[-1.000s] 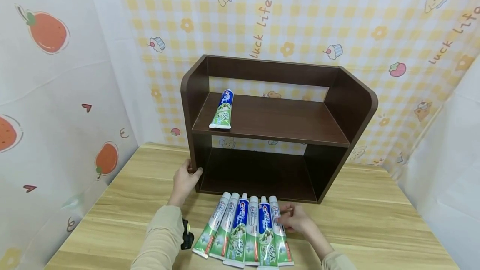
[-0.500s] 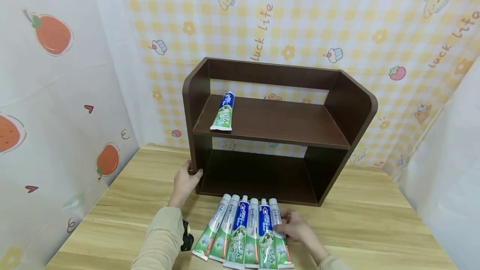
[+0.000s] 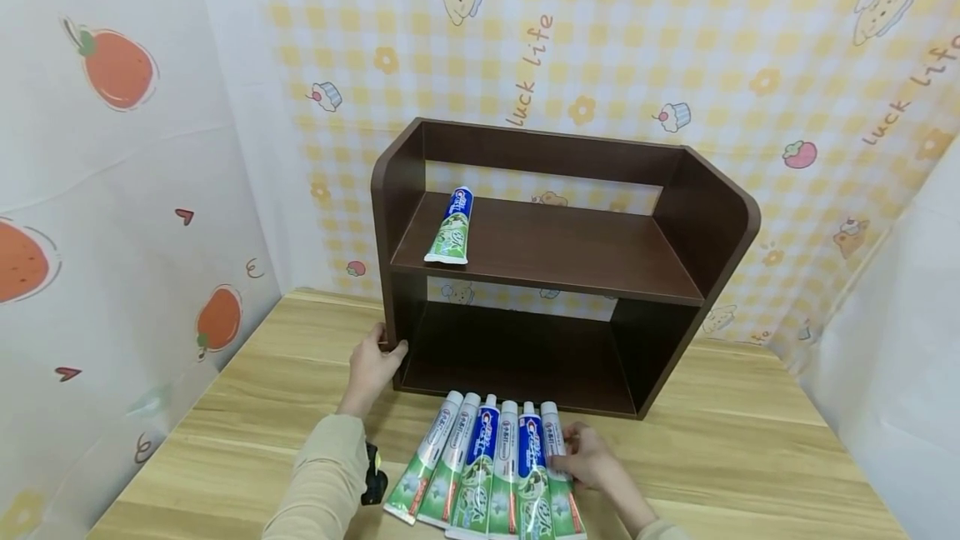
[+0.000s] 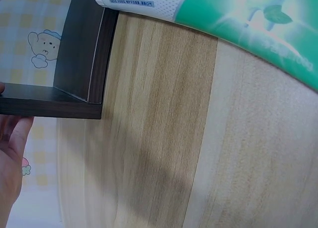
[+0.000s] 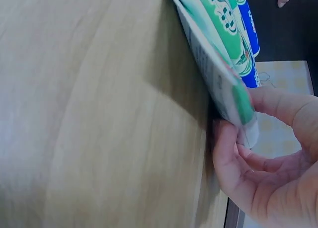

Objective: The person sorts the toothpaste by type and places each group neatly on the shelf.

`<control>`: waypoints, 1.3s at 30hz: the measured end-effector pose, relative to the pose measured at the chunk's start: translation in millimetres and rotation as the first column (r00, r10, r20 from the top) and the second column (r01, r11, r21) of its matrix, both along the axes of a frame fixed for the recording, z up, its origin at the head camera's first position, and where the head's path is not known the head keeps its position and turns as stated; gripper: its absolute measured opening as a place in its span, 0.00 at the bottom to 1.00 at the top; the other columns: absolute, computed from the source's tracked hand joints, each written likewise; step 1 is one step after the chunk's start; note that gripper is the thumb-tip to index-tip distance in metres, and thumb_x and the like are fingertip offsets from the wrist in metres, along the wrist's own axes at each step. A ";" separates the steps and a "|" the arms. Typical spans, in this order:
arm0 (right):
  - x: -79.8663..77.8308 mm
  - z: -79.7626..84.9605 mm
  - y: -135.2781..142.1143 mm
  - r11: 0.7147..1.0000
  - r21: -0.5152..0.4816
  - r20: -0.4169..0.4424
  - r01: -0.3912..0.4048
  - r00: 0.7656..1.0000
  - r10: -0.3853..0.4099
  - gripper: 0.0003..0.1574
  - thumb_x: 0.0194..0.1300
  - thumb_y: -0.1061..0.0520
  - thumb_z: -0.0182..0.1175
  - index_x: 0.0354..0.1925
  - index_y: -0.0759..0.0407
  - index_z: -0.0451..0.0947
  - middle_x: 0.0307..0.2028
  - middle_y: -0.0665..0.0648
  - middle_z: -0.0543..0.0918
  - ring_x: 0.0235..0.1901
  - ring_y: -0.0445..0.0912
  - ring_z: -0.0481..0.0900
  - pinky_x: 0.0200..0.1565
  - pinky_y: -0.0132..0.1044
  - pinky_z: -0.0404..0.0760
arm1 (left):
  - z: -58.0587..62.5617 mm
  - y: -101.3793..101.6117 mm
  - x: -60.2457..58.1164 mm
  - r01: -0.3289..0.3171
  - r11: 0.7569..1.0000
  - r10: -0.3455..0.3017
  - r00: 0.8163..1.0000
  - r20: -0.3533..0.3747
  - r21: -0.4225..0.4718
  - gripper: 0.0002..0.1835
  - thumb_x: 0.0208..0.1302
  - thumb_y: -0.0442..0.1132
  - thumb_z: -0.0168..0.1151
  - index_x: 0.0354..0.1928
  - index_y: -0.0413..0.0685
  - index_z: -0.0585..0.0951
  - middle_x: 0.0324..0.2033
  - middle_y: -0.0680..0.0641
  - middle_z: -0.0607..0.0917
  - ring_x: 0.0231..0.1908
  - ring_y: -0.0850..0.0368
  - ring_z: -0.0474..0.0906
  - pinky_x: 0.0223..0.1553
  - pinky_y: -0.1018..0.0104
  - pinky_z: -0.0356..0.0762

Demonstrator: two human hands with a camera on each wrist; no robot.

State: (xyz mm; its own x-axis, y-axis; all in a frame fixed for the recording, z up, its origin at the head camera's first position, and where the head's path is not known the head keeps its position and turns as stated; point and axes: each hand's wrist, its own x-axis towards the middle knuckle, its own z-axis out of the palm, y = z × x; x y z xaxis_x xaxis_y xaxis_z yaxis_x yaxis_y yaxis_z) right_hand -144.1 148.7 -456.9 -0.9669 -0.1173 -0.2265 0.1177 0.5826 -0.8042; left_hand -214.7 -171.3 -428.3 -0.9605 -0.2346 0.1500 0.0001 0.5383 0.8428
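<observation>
My left hand (image 3: 371, 369) grips the lower left side panel of a dark brown two-tier shelf (image 3: 570, 248), thumb inside and fingers outside. My right hand (image 3: 590, 457) pinches the rightmost toothpaste tube (image 3: 564, 490) of a fanned row near its cap end. In the right wrist view, thumb and fingers lie on either side of that tube (image 5: 218, 74), which looks tilted on its edge. Several white-green and blue-green toothpaste tubes (image 3: 474, 473) lie beside it, caps towards the shelf. Another blue-green toothpaste tube (image 3: 452, 227) lies on the upper tier at the left.
The wooden table (image 3: 750, 448) extends on both sides of the shelf. A black object (image 3: 373, 477) shows at the left wrist. Patterned cloth (image 3: 585, 48) hangs behind the shelf, and white sheets (image 3: 892, 332) stand at the sides.
The head view has tilted slightly, so the scene sits a little lower and further right. My right thumb has moved slightly further over the rightmost tube. The left hand keeps its grip on the shelf.
</observation>
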 end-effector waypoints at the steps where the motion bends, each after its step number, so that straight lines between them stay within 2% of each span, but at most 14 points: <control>1: -0.2 -0.1 -0.1 1.000 0.001 -0.003 0.004 1.000 -0.004 0.27 0.45 0.67 0.64 0.43 0.76 0.66 0.23 0.59 0.76 0.17 0.42 0.74 0.18 0.35 0.79 | -0.1 -0.1 0.1 -0.002 1.000 0.002 1.000 0.000 0.000 0.15 0.60 0.39 0.55 0.46 0.38 0.72 0.42 0.35 0.81 0.44 0.41 0.80 0.44 0.53 0.78; 9: 0.6 2.8 0.6 1.000 -0.009 -0.011 0.022 1.000 -0.022 0.27 0.43 0.67 0.65 0.41 0.75 0.66 0.24 0.60 0.76 0.16 0.43 0.74 0.17 0.36 0.78 | -0.1 -0.2 -0.6 -0.001 1.000 0.001 1.000 -0.008 -0.010 0.14 0.59 0.38 0.56 0.45 0.38 0.72 0.41 0.34 0.82 0.43 0.41 0.80 0.43 0.53 0.78; 21: -2.4 7.3 2.2 0.997 -0.034 0.042 0.062 0.997 -0.061 0.28 0.45 0.66 0.64 0.44 0.75 0.66 0.26 0.60 0.74 0.19 0.45 0.75 0.20 0.38 0.80 | -1.1 -0.4 -1.1 0.003 1.000 -0.003 1.000 -0.012 -0.006 0.13 0.59 0.37 0.56 0.44 0.37 0.72 0.41 0.34 0.81 0.43 0.41 0.80 0.42 0.53 0.78; 29: -6.8 7.8 5.8 0.994 -0.103 0.039 0.026 0.999 -0.022 0.33 0.43 0.64 0.67 0.45 0.76 0.64 0.26 0.60 0.74 0.19 0.45 0.76 0.21 0.38 0.81 | -0.2 -1.2 -0.9 0.003 1.000 -0.003 1.000 -0.010 0.001 0.13 0.59 0.37 0.56 0.44 0.38 0.72 0.41 0.35 0.81 0.44 0.41 0.79 0.43 0.53 0.78; 39: -10.6 20.2 -5.1 0.996 -0.069 0.020 0.065 0.998 -0.064 0.29 0.45 0.66 0.65 0.45 0.74 0.65 0.26 0.58 0.74 0.19 0.44 0.74 0.20 0.36 0.78 | -0.2 -1.0 0.0 0.001 1.000 -0.001 1.000 0.004 -0.003 0.14 0.59 0.38 0.56 0.45 0.38 0.72 0.41 0.35 0.81 0.43 0.42 0.79 0.42 0.53 0.78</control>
State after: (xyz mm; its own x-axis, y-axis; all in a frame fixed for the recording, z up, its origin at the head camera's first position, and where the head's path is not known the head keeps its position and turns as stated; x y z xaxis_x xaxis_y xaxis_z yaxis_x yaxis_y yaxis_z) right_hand -154.7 143.6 -436.7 -0.9688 -0.0712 -0.2375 0.1680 0.5163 -0.8398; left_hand -214.7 -172.3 -428.6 -0.9612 -0.2334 0.1472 -0.0024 0.5405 0.8413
